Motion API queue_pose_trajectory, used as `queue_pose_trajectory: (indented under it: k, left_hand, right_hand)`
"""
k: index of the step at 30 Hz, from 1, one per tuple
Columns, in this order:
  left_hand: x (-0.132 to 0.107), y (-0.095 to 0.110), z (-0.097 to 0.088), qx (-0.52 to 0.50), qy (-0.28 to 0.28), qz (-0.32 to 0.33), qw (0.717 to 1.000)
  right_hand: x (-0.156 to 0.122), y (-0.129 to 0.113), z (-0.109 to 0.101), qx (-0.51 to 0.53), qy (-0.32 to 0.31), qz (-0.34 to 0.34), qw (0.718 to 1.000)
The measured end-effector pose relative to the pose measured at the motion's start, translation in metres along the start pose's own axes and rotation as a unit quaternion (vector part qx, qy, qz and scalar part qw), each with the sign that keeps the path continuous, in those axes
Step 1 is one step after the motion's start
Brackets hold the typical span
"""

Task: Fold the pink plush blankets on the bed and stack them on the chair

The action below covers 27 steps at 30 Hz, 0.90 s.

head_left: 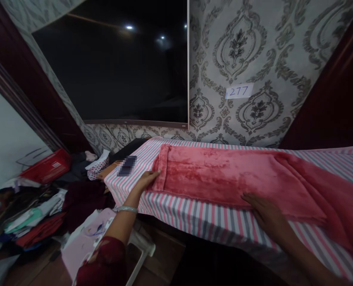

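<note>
pink fleece blanket [224, 174] under right hand [266, 212]

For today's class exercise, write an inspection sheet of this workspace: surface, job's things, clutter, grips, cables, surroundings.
surface: striped pink-and-grey sheet covering a long, narrow top.
job's things: pink fleece blanket, folded and lying on the sheet.
clutter: blurred phone on the sheet; heaped clothes and red plastic basket down to the left.
grips: left hand open, at the blanket's end; right hand open, flat on its near edge.
cables: nothing seen.
surroundings: damask wallpaper, dark wall-mounted screen, paper label reading 277.
</note>
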State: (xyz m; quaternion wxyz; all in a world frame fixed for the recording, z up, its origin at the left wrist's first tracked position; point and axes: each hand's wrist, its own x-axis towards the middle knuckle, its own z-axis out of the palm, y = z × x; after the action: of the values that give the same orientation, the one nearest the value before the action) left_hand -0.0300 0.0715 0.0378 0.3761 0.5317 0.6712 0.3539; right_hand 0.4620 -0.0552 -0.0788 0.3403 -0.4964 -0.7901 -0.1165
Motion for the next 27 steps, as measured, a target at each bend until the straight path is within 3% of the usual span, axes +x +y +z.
queue_pose_trajectory:
  k: [6,16,22,27]
  left_hand:
    - [0.005,0.007,0.014,0.068,0.034,0.015,0.997]
    - [0.007,0.002,-0.019,0.037,0.032,-0.019,0.999]
    - [0.008,0.003,-0.023,0.023,-0.004,-0.014,1.000]
    - [0.016,0.008,-0.026,0.039,0.025,0.028,0.999]
  right_hand:
    - [0.002,-0.001,0.000,-0.015,-0.003,0.001,1.000]
    - [0.002,-0.001,0.001,0.013,-0.009,0.020,1.000]
    - [0.002,-0.003,-0.001,0.014,-0.013,0.030,0.999]
    - [0.014,-0.006,-0.017,0.004,-0.016,0.038,0.999]
